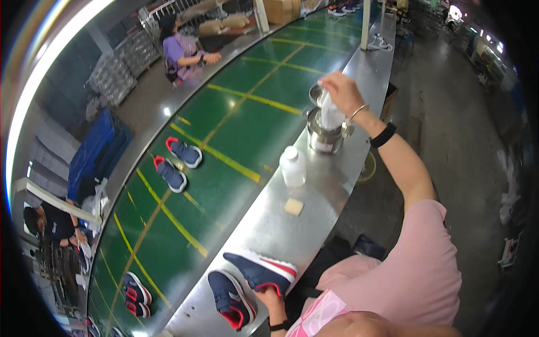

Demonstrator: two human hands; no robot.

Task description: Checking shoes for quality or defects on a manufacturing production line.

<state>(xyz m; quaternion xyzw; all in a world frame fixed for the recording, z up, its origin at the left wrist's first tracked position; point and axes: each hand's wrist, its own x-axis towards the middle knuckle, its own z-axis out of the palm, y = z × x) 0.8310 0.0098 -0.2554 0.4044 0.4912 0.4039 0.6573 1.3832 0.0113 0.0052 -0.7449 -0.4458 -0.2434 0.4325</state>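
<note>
My left hand [272, 300] is closed at the heel opening of a navy sneaker [259, 271] with a white sole and red trim, tilted over the metal ledge. Its matching sneaker [229, 295] lies just to the left. Farther off, my right hand [343, 92] pinches a white cloth [332, 116] over a shiny metal pot [324, 141]; the cloth's lower end is at the pot's mouth. Behind the pot a round metal lid [315, 94] is partly hidden by that hand. A translucent white bottle [293, 168] and a small cream sponge [293, 206] sit nearer on the ledge.
A green conveyor belt [236, 135] with yellow lines runs along the metal ledge [252, 238]. Pairs of navy sneakers [178, 163] ride on it. Two people [178, 53] are across the belt. A white post [365, 25] stands on the ledge's far end.
</note>
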